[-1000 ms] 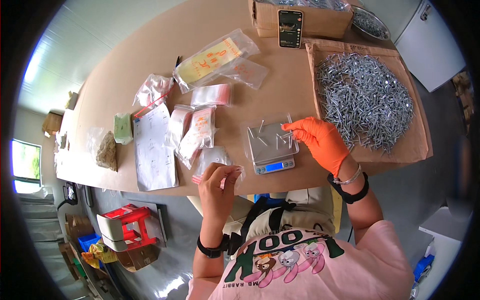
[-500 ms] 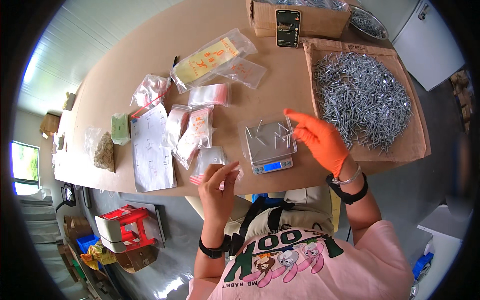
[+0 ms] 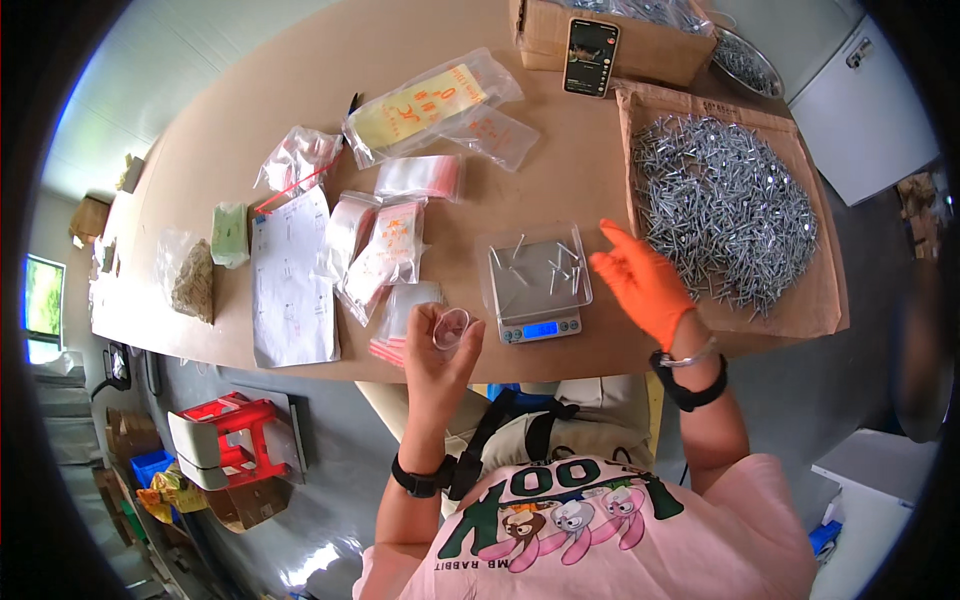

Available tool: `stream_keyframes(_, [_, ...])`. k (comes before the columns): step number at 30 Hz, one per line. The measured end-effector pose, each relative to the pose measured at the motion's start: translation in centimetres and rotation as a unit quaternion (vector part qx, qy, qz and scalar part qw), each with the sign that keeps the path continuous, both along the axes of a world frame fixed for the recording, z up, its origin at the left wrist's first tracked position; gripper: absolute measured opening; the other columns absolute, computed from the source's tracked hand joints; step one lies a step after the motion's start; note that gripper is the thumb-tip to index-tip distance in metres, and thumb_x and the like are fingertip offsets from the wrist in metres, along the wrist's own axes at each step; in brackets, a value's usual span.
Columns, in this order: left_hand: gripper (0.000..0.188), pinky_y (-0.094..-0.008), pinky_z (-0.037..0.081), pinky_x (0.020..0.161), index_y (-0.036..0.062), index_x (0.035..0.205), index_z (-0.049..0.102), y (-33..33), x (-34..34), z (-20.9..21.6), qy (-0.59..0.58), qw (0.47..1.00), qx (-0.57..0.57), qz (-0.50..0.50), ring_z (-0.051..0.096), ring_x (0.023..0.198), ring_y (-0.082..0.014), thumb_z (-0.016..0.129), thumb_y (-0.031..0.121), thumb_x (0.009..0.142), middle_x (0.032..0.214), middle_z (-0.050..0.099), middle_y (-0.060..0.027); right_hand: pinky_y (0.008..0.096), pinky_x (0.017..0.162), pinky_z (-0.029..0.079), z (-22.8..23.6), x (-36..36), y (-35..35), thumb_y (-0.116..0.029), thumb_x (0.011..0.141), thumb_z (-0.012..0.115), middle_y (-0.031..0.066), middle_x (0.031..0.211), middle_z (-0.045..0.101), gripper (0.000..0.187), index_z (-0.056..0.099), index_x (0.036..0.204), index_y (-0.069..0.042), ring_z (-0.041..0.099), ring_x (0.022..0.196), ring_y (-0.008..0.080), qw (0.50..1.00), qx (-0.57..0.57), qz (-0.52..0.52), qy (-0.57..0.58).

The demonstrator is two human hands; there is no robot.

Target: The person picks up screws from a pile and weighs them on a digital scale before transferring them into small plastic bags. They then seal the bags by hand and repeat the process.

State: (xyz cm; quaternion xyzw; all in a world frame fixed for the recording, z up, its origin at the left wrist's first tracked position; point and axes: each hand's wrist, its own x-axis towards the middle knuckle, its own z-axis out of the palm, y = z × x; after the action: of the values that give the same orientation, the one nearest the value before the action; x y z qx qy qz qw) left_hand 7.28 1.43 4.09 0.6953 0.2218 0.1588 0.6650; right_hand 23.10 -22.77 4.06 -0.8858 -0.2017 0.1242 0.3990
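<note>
My bare left hand [image 3: 438,348] is closed on a small clear zip bag [image 3: 452,328], whose mouth gapes round between thumb and fingers. Beneath that hand, the stack of small clear bags [image 3: 408,306] lies at the table edge. My right hand [image 3: 645,285], in an orange glove, hovers between the digital scale [image 3: 540,331] and the nail pile. Its index finger and thumb are apart, with nothing visible in them. On the scale sits a clear plastic tray [image 3: 512,300] with several silver nails [image 3: 563,265] in it.
A heap of silver nails [image 3: 725,215] fills a flattened cardboard tray [image 3: 815,310] at the right. Behind stand a phone [image 3: 591,58], a cardboard box [image 3: 655,52] and a metal bowl [image 3: 748,62]. Leftward lie bagged packets [image 3: 395,245], a paper sheet [image 3: 292,290] and a stone [image 3: 193,285].
My left hand has turned, and the bag in it now shows a rounded open mouth. The right hand has drawn slightly back from the scale tray, its index finger less stretched out.
</note>
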Motion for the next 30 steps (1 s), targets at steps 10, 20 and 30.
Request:
stream_keyframes(10, [0.023, -0.0264, 0.05, 0.074, 0.0011, 0.099, 0.065, 0.4, 0.8, -2.0, -0.011, 0.994, 0.105, -0.02, 0.06, 0.077, -0.0115, 0.08, 0.006, 0.082, 0.084, 0.064, -0.0024, 0.042, 0.071, 0.051, -1.1, 0.3, 3.8, -0.019, 0.099, 0.052, 0.0242, 0.088, 0.064, 0.062, 0.031, 0.155, -0.004, 0.065, 0.076, 0.0349, 1.0, -0.015, 0.01, -0.015])
stream_keyframes(20, [0.033, -0.0385, 0.052, 0.071, 0.0012, 0.095, 0.06, -0.9, 1.8, -2.3, 0.041, 0.987, 0.152, 0.017, 0.063, 0.076, -0.0333, 0.079, 0.004, 0.068, 0.085, 0.065, -0.0148, 0.0213, 0.052, 0.036, 7.5, -4.1, 6.5, 0.002, 0.091, 0.055, -0.001, 0.067, 0.043, 0.063, 0.045, 0.152, -0.006, 0.04, 0.059, 0.0048, 0.974, 0.129, 0.002, -0.185])
stream_keyframes(30, [0.029, -0.037, 0.049, 0.07, 0.0013, 0.092, 0.062, -0.7, 2.3, -2.1, -0.062, 0.962, 0.266, 0.022, 0.06, 0.073, -0.0322, 0.076, 0.001, 0.067, 0.083, 0.063, -0.0136, 0.0205, 0.052, 0.043, 8.2, -5.3, 6.7, 0.006, 0.086, 0.057, 0.0186, 0.134, 0.064, 0.061, 0.047, 0.146, 0.006, 0.048, 0.062, 0.0054, 0.913, 0.15, 0.079, -0.372])
